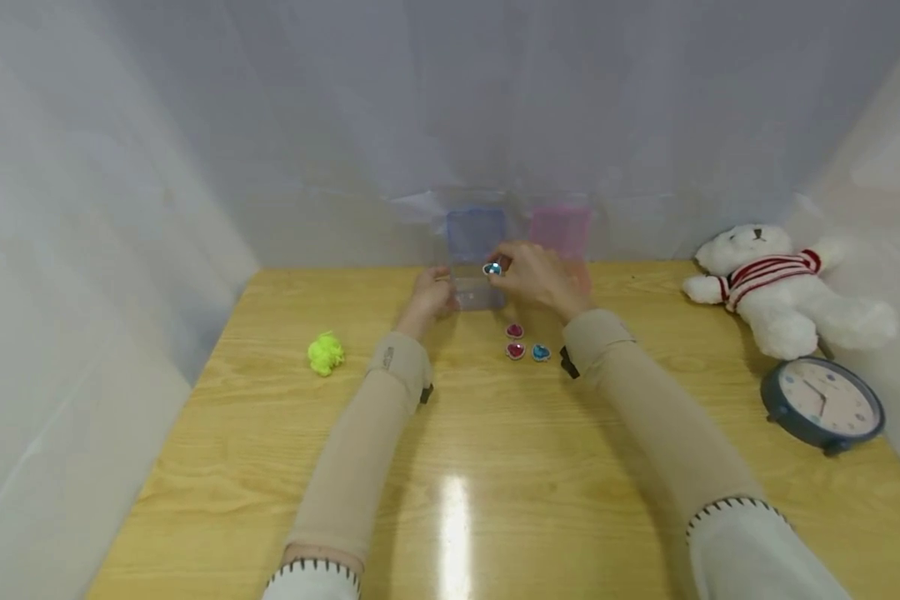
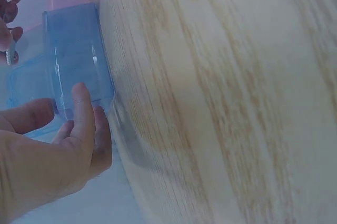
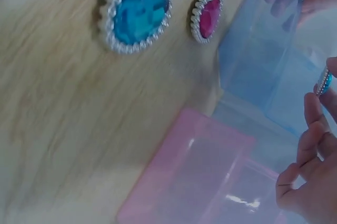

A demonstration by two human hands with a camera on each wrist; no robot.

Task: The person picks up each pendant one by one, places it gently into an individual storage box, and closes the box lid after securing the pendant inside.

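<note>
My left hand grips the left end of a clear blue plastic box, thumb on one side of its wall and fingers on the other. The box's lid stands raised at the back. Over the box's opening, my right hand pinches a blue gem pendant with a beaded silver rim between thumb and fingertips. On the table in front of the box lie two red gem pendants and another blue gem pendant. A clear pink box with its lid up sits to the right, partly hidden by my right hand.
A fuzzy yellow-green ball lies on the wooden table at left. At the right are a white teddy bear in a striped top and a round blue clock. A pale curtain hangs behind the boxes.
</note>
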